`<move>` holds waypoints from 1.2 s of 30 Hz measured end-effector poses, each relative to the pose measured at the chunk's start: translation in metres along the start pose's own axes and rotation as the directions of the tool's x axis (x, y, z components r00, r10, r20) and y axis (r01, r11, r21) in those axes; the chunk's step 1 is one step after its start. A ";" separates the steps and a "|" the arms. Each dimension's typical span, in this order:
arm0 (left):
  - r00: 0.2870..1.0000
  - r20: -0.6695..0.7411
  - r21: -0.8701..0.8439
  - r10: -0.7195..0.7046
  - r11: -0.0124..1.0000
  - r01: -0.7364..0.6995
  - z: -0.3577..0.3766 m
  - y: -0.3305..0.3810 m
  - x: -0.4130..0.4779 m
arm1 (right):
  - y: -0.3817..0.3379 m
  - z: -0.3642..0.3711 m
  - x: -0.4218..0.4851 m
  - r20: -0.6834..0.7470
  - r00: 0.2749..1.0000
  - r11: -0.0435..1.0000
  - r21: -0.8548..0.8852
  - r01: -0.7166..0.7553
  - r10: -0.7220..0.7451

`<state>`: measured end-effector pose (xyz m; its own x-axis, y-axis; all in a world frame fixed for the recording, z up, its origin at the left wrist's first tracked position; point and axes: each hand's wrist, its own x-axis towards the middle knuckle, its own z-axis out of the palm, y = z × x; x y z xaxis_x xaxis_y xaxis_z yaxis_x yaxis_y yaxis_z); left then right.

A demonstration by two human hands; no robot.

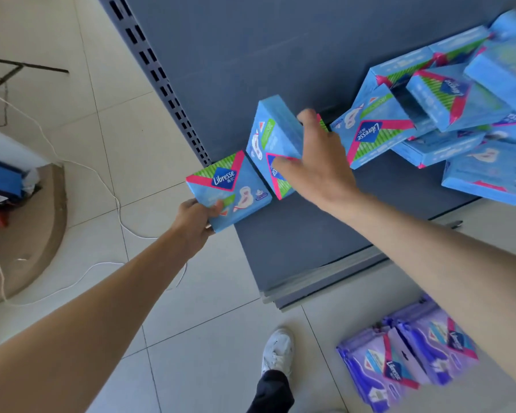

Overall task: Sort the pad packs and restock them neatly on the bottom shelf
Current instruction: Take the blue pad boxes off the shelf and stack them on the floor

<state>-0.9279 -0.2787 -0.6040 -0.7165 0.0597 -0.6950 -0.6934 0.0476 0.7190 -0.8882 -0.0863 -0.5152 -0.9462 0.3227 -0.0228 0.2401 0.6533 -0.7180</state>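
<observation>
Only the head view to go on. The left hand pinches the near corner of one blue pack, thumb on top and fingers underneath. That pack sits just left of centre, over the shelf's left end.

The right hand is clamped round a second blue pack at about 12 o'clock from centre. Its fingers curl over the far edge and its thumb lies on the printed face. This pack is tilted up on edge and nearly touches the first one.

Progress-wise, I'd say early days. Up at 2 o'clock the blue pile is a jumble, with packs leaning and overlapping at all angles on the grey bottom shelf. No tidy row anywhere in view.

Down at 5 o'clock the purple packs lie on the floor tiles, off the shelf entirely. So blue looks split from purple, but pretty much all the neat lining-up is left.
</observation>
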 end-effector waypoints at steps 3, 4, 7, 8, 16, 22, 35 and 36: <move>0.999 0.030 -0.017 0.026 1.000 -0.026 0.003 0.003 -0.003 | 0.018 -0.009 -0.003 -0.003 0.968 0.885 0.404 -0.229 0.252; 0.998 0.053 -0.040 0.026 0.999 -0.023 0.006 0.004 -0.005 | 0.024 -0.009 -0.003 0.023 0.951 0.827 0.487 -0.280 0.308; 0.984 0.179 -0.133 0.006 0.991 0.018 0.019 0.006 -0.009 | 0.042 -0.003 -0.010 0.143 0.910 0.679 0.623 -0.388 0.389; 0.975 0.222 -0.164 -0.002 0.986 0.040 0.025 0.006 -0.012 | 0.047 -0.001 -0.013 0.172 0.904 0.650 0.643 -0.404 0.391; 0.912 0.409 -0.112 0.001 0.993 0.049 0.077 0.016 -0.035 | 0.078 -0.010 -0.026 0.376 0.836 0.519 0.659 -0.545 0.400; 0.885 0.465 0.073 0.016 0.996 -0.056 0.120 0.006 -0.050 | 0.104 -0.041 -0.044 0.336 0.827 0.527 0.647 -0.551 0.452; 0.689 0.719 0.302 -0.095 0.935 -0.186 0.343 -0.080 -0.153 | 0.235 -0.219 -0.200 0.044 0.678 0.378 0.802 -0.462 0.734; 0.663 0.740 0.319 -0.113 0.927 -0.198 0.361 -0.094 -0.167 | 0.248 -0.231 -0.221 0.029 0.653 0.355 0.821 -0.447 0.757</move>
<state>-0.7157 0.0672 -0.5530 -0.3408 0.7718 -0.5368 -0.4763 0.3505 0.8064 -0.5698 0.1626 -0.5277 -0.4420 0.6856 -0.5784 0.3304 -0.4751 -0.8156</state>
